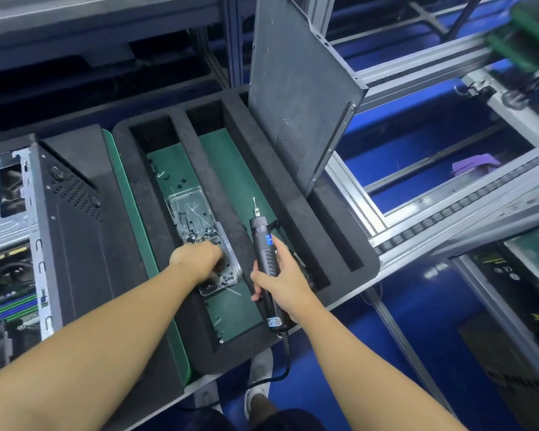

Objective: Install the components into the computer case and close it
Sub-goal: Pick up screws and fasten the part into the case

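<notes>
The open computer case [16, 237] lies at the far left, its boards and cables showing. A grey side panel [296, 98] stands upright in a slot of the black foam tray [199, 194]. A clear plastic box of small dark screws [196, 219] rests on the green mat inside the tray. My left hand [199, 259] reaches down into the near end of that box, fingers curled among the screws; whether it holds one is hidden. My right hand [277, 278] grips a black electric screwdriver [265, 259], bit pointing away, just right of the box.
The screwdriver's cord [280, 365] hangs off the table's front edge. An aluminium conveyor frame [417, 225] runs along the right above a blue floor. Another case or carton [517, 269] sits low right. A purple cloth [473, 164] lies beyond the frame.
</notes>
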